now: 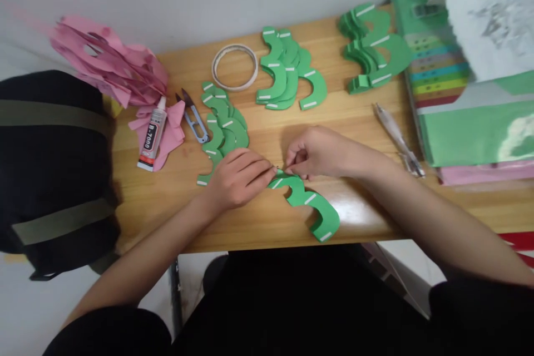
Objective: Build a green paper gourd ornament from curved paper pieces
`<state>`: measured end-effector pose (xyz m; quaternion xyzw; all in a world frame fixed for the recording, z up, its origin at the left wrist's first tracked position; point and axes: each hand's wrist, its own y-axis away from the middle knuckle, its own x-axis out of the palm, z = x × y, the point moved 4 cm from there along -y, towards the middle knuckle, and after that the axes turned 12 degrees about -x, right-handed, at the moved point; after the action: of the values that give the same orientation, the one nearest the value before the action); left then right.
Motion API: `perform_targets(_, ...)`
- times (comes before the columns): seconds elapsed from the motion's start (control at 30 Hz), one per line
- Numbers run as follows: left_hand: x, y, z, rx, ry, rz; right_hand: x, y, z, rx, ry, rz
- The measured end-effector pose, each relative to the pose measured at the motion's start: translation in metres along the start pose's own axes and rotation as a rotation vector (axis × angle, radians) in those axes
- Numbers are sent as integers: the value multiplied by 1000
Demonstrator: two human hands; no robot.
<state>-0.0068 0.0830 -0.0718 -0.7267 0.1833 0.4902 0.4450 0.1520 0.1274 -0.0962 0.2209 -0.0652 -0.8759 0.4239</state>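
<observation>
A green wavy cutout (297,193) with short white strips lies near the front edge of the table. My left hand (240,179) is closed, its fingertips pinching the upper left end of that cutout. My right hand (315,153) is curled, thumb and forefinger pressed together at the cutout's top edge. Whether a small bit sits between the right fingertips is too small to make out. Just beyond my left hand, more green cutouts (229,122) overlap in a fanned pile, each with white strips.
Further back are a roll of tape (235,67) and two green piles (287,69) (373,50). At left are thread snips (194,117), a B-7000 glue tube (152,136), pink cut sheets (112,61) and a black bag (54,172). A pen (398,139) and green packets (479,128) lie right.
</observation>
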Motion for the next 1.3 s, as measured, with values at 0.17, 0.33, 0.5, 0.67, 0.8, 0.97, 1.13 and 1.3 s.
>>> perform_targets(0.17,0,5,8,-58,4,6,1,0,-2,16,-9,-12)
perform_targets(0.33,-6,16,13,-206,-1,4,1,0,-2,-53,-38,-26)
perform_targets(0.5,-10,22,-5,-453,0,4,1,2,-6,12,-151,-7)
perform_targets(0.67,-7,23,-25,-633,60,-4,1,4,-4,7,-284,18)
perform_targets(0.8,-11,23,-49,-558,-81,-67,-1,5,-3,19,-281,2)
perform_targets(0.97,0,31,-79,-448,-55,103,-1,6,-3,18,-296,-18)
perform_targets(1.13,15,42,-80,-516,-1,219,-2,5,-6,7,-293,-23)
perform_targets(1.3,16,40,-77,-588,72,212,-2,6,-5,-36,-320,-24)
